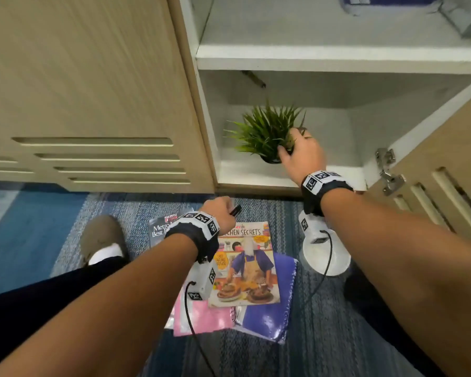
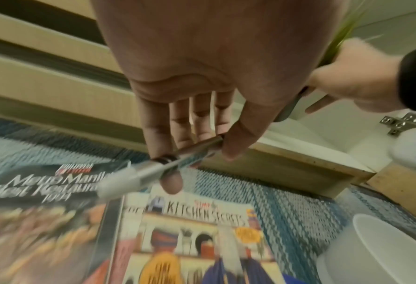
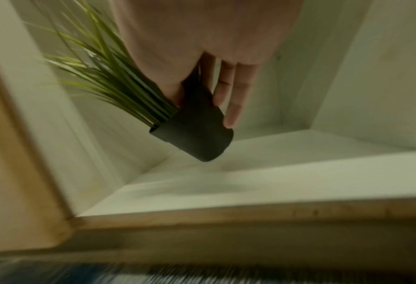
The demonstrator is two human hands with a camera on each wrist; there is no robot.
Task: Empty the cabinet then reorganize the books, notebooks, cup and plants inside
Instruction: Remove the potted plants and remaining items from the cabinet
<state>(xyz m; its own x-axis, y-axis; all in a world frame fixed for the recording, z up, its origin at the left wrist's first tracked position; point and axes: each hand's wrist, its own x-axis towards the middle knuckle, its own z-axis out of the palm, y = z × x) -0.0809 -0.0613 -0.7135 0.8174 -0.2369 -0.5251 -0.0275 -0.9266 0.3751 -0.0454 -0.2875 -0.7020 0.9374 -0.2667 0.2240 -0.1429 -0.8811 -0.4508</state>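
Note:
My right hand (image 1: 299, 151) grips a small green plant (image 1: 264, 129) by its black pot (image 3: 197, 134), tilted and lifted just above the floor of the cabinet's bottom compartment (image 1: 256, 172). My left hand (image 1: 219, 210) hovers over the carpet in front of the cabinet and pinches pens (image 2: 163, 165) between thumb and fingers. Below it lie a "Kitchen Secrets" book (image 1: 246, 268), a dark "Metro Manila" book (image 2: 39, 221), a pink notebook (image 1: 201, 319) and a purple spiral notebook (image 1: 272, 314). A white cup (image 2: 384, 253) stands on the carpet to the right.
The cabinet door (image 1: 433, 170) stands open on the right, hinges showing. The closed louvred door (image 1: 93, 104) is on the left. A blue item (image 1: 378, 4) lies on the upper shelf (image 1: 337, 55). My shoe (image 1: 101, 240) rests on the blue carpet at left.

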